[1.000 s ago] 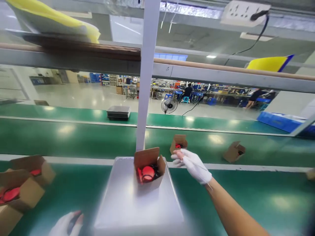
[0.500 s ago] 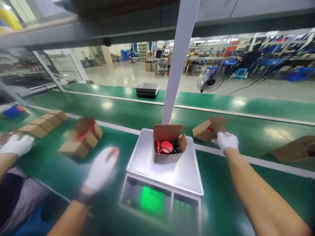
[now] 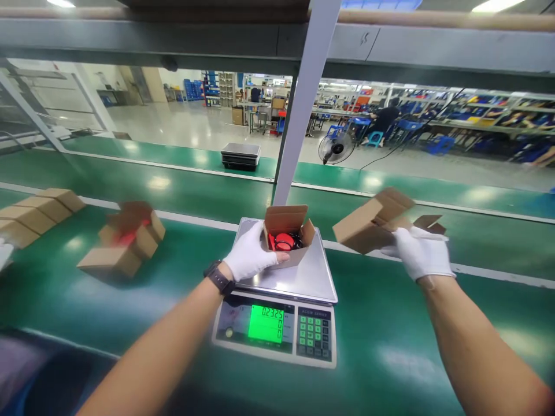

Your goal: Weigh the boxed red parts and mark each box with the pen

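Note:
An open cardboard box (image 3: 296, 258) stands on the steel pan of a digital scale (image 3: 310, 283), its back flap up and a red item with a black cable inside. My left hand (image 3: 249, 254), in a white glove with bare fingertips, grips this box at its left side, thumb across the front. The scale's green display (image 3: 266, 323) is lit and reads 0.2325 on its top line. Right of the scale, my gloved right hand (image 3: 420, 251) holds another cardboard box (image 3: 368, 222), tilted and blurred. A further flap (image 3: 429, 222) shows behind that hand.
Left of the scale sit open boxes with red contents (image 3: 113, 257). A row of closed boxes (image 3: 43, 211) lies farther left. A white post (image 3: 299, 110) rises behind the scale. Another scale (image 3: 241, 156) stands across the green belt (image 3: 182, 190). A gloved hand shows at the left edge.
My left hand has moved right, from over the belt onto the box on the scale. My right hand has lifted its box and tilted it. The view has shifted to the right.

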